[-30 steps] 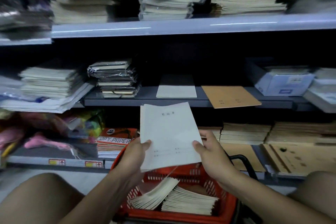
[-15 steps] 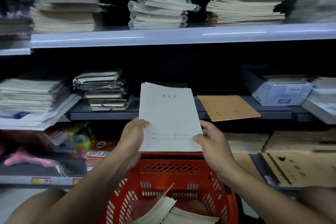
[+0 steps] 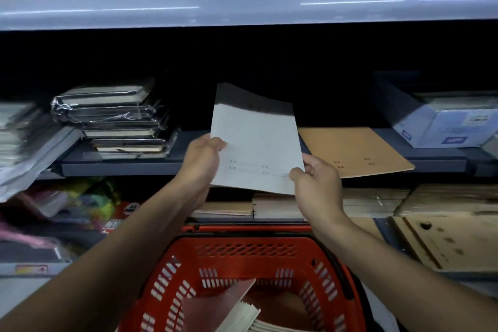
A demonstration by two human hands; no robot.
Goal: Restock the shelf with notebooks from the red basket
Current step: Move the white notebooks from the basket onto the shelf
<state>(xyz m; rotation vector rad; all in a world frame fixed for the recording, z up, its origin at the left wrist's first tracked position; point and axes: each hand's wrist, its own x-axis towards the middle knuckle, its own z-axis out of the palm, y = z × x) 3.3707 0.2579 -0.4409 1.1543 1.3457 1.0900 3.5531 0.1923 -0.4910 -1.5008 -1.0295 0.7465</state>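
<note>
A thin white notebook (image 3: pixel 256 143) is held out over the middle shelf (image 3: pixel 129 168), its far end in the shelf's shadow. My left hand (image 3: pixel 200 163) grips its left edge, and my right hand (image 3: pixel 316 180) pinches its lower right corner. Below, the red basket (image 3: pixel 242 253) stands in front of me with more notebooks (image 3: pixel 242 318) lying in its bottom. A tan notebook (image 3: pixel 353 151) lies flat on the shelf just right of the white one.
Wrapped dark notebooks (image 3: pixel 113 116) are stacked at the shelf's left. A blue-white box (image 3: pixel 442 127) sits at its right. Tan notebook piles (image 3: pixel 374 199) fill the lower shelf. The upper shelf (image 3: pixel 242 8) overhangs closely above.
Both hands have carried the white notebook up and forward from above the basket, so its far end now reaches into the middle shelf. The view has moved closer to the shelves.
</note>
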